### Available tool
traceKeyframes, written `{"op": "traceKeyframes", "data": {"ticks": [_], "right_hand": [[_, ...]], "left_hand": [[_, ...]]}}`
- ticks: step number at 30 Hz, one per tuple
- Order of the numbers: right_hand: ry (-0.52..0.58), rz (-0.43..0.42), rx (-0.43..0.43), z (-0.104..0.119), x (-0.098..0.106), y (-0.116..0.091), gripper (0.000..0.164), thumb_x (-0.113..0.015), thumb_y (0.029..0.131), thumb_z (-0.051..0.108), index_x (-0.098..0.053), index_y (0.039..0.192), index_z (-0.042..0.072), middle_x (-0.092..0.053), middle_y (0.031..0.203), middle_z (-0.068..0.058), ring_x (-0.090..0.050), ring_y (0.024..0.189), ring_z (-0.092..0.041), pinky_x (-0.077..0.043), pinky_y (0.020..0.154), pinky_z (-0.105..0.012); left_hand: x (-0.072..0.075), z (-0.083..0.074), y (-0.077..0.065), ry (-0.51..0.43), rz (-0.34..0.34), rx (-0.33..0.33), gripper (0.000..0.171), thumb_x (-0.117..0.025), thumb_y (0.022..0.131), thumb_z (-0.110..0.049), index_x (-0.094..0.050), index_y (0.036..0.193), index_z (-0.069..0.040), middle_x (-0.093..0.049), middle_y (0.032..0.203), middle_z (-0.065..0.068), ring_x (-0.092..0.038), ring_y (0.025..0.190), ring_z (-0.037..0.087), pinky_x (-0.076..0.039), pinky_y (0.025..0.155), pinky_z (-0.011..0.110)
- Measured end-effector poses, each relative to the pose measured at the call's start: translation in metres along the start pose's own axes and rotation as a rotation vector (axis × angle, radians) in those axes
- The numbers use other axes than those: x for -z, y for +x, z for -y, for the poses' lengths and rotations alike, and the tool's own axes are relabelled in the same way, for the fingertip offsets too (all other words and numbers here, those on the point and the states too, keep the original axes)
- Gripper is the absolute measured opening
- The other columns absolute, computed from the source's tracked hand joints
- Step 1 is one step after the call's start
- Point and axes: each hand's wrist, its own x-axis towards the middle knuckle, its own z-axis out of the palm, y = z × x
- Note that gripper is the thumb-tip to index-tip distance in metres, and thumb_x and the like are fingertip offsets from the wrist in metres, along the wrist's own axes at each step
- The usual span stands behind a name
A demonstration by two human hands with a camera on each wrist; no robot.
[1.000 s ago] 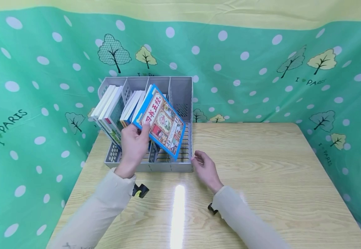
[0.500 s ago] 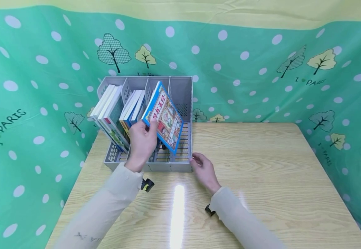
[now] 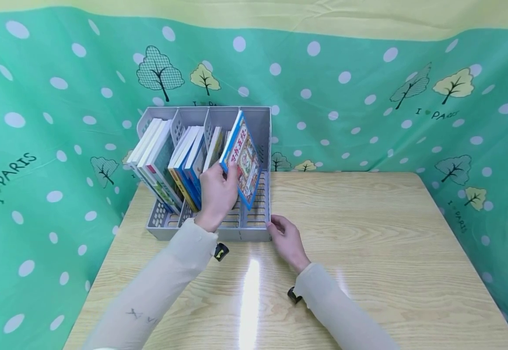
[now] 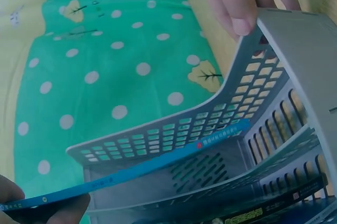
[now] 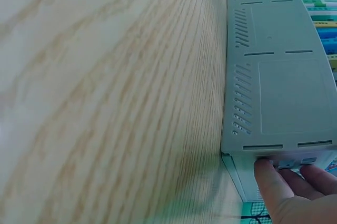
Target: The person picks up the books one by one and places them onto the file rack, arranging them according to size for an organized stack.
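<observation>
My left hand (image 3: 219,192) pinches a thin blue-bordered picture book (image 3: 247,163) near its left edge, thumb on the cover. The book leans over the rightmost compartment of a grey plastic book rack (image 3: 254,235). From the left wrist view, the book's blue spine (image 4: 158,162) slants down toward that compartment, alongside the perforated side wall; the left fingertips (image 4: 73,209) show at its near end. My right hand (image 3: 288,241) holds the rack's front right corner. In the right wrist view its fingers (image 5: 268,179) press the outer side wall.
White-edged books (image 3: 153,155) lean in the rack's left compartment, and blue and yellow ones (image 3: 188,165) in the second. Slimmer books (image 3: 214,148) stand in the third. The rack sits on a wooden table (image 3: 367,243) before a green dotted cloth (image 3: 345,102).
My left hand has carried the book rightward, from above the middle compartments to the rightmost one, turning it more edge-on. The right hand has shifted slightly onto the rack's corner.
</observation>
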Motion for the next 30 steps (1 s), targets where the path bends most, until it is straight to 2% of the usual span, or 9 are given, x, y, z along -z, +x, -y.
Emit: {"op": "traceKeyframes", "data": {"ticks": [6, 12, 14, 16, 21, 23, 26, 30], "right_hand": [[0.003, 0.008, 0.003, -0.001, 0.000, 0.002, 0.045, -0.052, 0.099, 0.033, -0.054, 0.130, 0.001, -0.058, 0.128, -0.015, -0.057, 0.115, -0.021, -0.048, 0.098, -0.037], [-0.005, 0.012, 0.003, -0.002, 0.000, 0.001, 0.046, -0.052, 0.099, 0.033, -0.053, 0.131, 0.000, -0.058, 0.129, -0.015, -0.057, 0.115, -0.021, -0.048, 0.099, -0.036], [-0.003, 0.013, 0.005, -0.002, 0.000, 0.001, 0.045, -0.051, 0.099, 0.032, -0.053, 0.131, 0.000, -0.058, 0.128, -0.015, -0.057, 0.115, -0.021, -0.048, 0.098, -0.036], [0.003, 0.013, 0.003, -0.001, 0.000, 0.001, 0.045, -0.052, 0.099, 0.032, -0.053, 0.131, 0.000, -0.058, 0.128, -0.015, -0.057, 0.115, -0.021, -0.048, 0.098, -0.036], [0.012, 0.014, 0.006, -0.001, -0.001, 0.002, 0.040, -0.052, 0.099, 0.025, -0.054, 0.130, -0.001, -0.058, 0.128, -0.017, -0.056, 0.116, -0.024, -0.047, 0.099, -0.039], [0.005, 0.011, 0.010, -0.002, -0.001, 0.002, 0.039, -0.052, 0.099, 0.023, -0.054, 0.130, -0.001, -0.058, 0.127, -0.017, -0.056, 0.117, -0.026, -0.047, 0.100, -0.040], [0.000, 0.003, 0.013, -0.002, -0.001, 0.002, 0.038, -0.053, 0.099, 0.022, -0.054, 0.130, -0.001, -0.059, 0.126, -0.017, -0.057, 0.116, -0.026, -0.047, 0.099, -0.041], [0.011, -0.005, 0.028, -0.002, -0.001, 0.002, 0.039, -0.054, 0.098, 0.022, -0.054, 0.129, -0.002, -0.059, 0.125, -0.019, -0.057, 0.115, -0.027, -0.047, 0.099, -0.041]], "left_hand": [[-0.013, 0.006, 0.002, 0.007, -0.022, -0.013, 0.034, -0.046, 0.100, -0.012, -0.057, 0.071, 0.001, -0.058, 0.057, 0.011, -0.040, 0.036, 0.014, -0.027, 0.030, 0.023], [-0.026, 0.012, 0.001, 0.041, -0.033, -0.013, 0.034, -0.046, 0.101, -0.013, -0.052, 0.069, -0.003, -0.053, 0.052, 0.010, -0.039, 0.034, 0.013, -0.024, 0.029, 0.024], [-0.031, 0.015, 0.001, 0.056, -0.048, -0.012, 0.032, -0.047, 0.100, -0.013, -0.052, 0.070, -0.005, -0.056, 0.055, 0.009, -0.041, 0.036, 0.012, -0.025, 0.029, 0.024], [-0.036, 0.020, 0.000, 0.065, -0.063, -0.007, 0.034, -0.046, 0.101, -0.014, -0.048, 0.068, -0.006, -0.052, 0.052, 0.008, -0.039, 0.036, 0.012, -0.024, 0.031, 0.024], [-0.048, 0.031, -0.003, 0.043, -0.086, 0.044, 0.033, -0.044, 0.102, -0.016, -0.050, 0.071, -0.006, -0.045, 0.049, 0.006, -0.040, 0.036, 0.015, -0.026, 0.032, 0.026], [-0.052, 0.033, -0.005, 0.030, -0.084, 0.065, 0.030, -0.043, 0.102, -0.016, -0.056, 0.079, -0.003, -0.054, 0.054, 0.008, -0.048, 0.039, 0.017, -0.029, 0.032, 0.027], [-0.057, 0.037, -0.007, 0.031, -0.081, 0.079, 0.027, -0.044, 0.102, -0.014, -0.063, 0.094, 0.003, -0.068, 0.074, 0.016, -0.063, 0.053, 0.021, -0.038, 0.036, 0.029], [-0.063, 0.040, -0.007, 0.036, -0.065, 0.074, 0.026, -0.045, 0.101, -0.012, -0.062, 0.111, 0.004, -0.070, 0.095, 0.022, -0.070, 0.071, 0.025, -0.050, 0.045, 0.030]]}}
